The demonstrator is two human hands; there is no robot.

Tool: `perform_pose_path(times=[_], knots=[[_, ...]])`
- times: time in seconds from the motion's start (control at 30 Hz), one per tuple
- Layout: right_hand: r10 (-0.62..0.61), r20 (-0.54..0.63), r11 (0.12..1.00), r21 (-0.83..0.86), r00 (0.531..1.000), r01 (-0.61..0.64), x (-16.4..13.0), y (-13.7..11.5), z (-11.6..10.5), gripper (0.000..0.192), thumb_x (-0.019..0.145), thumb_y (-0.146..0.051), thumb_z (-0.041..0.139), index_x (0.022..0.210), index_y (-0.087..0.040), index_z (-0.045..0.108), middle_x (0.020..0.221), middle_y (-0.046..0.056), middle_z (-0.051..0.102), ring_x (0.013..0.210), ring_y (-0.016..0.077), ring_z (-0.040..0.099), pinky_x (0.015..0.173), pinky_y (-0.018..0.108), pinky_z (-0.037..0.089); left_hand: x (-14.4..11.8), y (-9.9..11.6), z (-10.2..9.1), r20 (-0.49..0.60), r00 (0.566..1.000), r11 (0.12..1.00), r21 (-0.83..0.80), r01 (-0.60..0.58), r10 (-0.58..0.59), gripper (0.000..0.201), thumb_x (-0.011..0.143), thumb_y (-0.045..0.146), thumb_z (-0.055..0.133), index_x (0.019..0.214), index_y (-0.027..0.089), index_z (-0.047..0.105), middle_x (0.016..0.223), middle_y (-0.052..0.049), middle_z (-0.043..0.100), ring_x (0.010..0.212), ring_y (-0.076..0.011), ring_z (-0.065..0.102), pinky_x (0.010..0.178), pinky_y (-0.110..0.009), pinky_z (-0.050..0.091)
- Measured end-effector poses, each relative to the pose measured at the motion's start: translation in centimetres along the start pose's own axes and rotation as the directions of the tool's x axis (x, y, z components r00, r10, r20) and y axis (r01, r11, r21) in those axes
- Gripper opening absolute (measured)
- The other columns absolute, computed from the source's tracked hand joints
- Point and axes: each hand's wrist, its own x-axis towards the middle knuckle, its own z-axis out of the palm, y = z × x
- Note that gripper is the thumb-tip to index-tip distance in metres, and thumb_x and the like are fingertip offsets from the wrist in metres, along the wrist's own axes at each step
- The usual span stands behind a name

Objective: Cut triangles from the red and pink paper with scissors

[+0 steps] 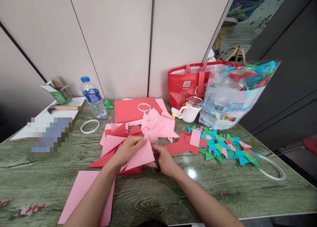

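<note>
My left hand (128, 150) pinches a pink paper triangle (142, 156) by its upper edge. My right hand (164, 161) grips black-handled scissors (157, 161), mostly hidden behind the paper, at the triangle's right side. Under both hands lies a heap of pink and red cut triangles (119, 138), and a second pink pile (158, 124) sits just behind. A flat stack of pink sheets (81, 190) rests by my left forearm.
Green marble-patterned table (153, 194). Folded blue, green and pink pieces (223, 147) at right. White mug (189, 111), red bag (185, 83), clear bag of paper (230, 98), water bottle (93, 98), tape rings (89, 125), red sheets (131, 110), small box (58, 90).
</note>
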Motion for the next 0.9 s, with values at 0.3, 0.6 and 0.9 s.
perform_pose_path(times=[0.3, 0.6, 0.9], knots=[[0.073, -0.027, 0.995, 0.067, 0.997, -0.071, -0.12, 0.24, 0.42, 0.038, 0.050, -0.030, 0.079, 0.076, -0.015, 0.056, 0.049, -0.006, 0.050, 0.043, 0.0094, 0.044, 0.040, 0.020, 0.034, -0.11, 0.15, 0.08, 0.005, 1.000, 0.998, -0.054, 0.023, -0.023, 0.044, 0.075, 0.053, 0.051, 0.054, 0.015, 0.043, 0.052, 0.004, 0.041, 0.045, -0.0062, 0.033, 0.039, -0.018, 0.023], [-0.024, -0.103, 0.998, 0.057, 0.994, 0.030, 0.14, 0.40, 0.64, 0.033, 0.050, -0.027, 0.079, 0.074, -0.016, 0.059, 0.055, -0.002, 0.059, 0.052, 0.0138, 0.053, 0.051, 0.024, 0.043, -0.23, 0.14, 0.06, 0.042, 0.999, 0.999, -0.028, 0.020, -0.018, 0.046, 0.075, 0.053, 0.050, 0.053, 0.016, 0.036, 0.052, 0.004, 0.034, 0.046, -0.0059, 0.028, 0.040, -0.018, 0.021], [-0.040, -0.116, 0.995, 0.082, 0.992, 0.050, 0.21, 0.56, 0.69, 0.030, 0.051, -0.028, 0.078, 0.072, -0.016, 0.061, 0.055, -0.002, 0.060, 0.051, 0.0138, 0.053, 0.050, 0.024, 0.042, -0.29, 0.39, 0.23, 0.038, 0.999, 1.000, 0.028, 0.004, -0.005, 0.046, 0.075, 0.054, 0.049, 0.053, 0.018, 0.031, 0.054, 0.004, 0.030, 0.047, -0.0064, 0.025, 0.039, -0.019, 0.018]])
